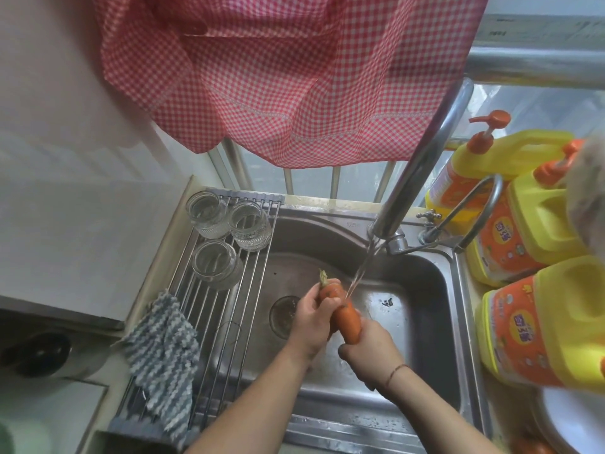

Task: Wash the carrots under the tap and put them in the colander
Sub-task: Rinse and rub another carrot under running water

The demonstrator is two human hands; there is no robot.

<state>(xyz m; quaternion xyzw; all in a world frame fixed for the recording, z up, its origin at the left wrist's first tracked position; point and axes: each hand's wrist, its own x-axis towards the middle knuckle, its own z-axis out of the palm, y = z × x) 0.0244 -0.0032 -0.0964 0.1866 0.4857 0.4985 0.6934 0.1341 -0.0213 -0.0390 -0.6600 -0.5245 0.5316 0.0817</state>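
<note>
Carrot [343, 309] under tap [422, 165] stream, over sink [425, 290] middle; left hand [311, 317] gripping top, right hand [370, 348] gripping tip. Washing step. Next: colander, not visible.

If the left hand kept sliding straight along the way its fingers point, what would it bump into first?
The left hand grips the carrot near its leafy end, pointing up and slightly right. Going on, it would probably meet the stream of water first, then the sink back wall below the tap; depth is unclear.

Single head cam, wide-angle, looks fwd and steeply down into sink [425, 290], close above hands.
</note>
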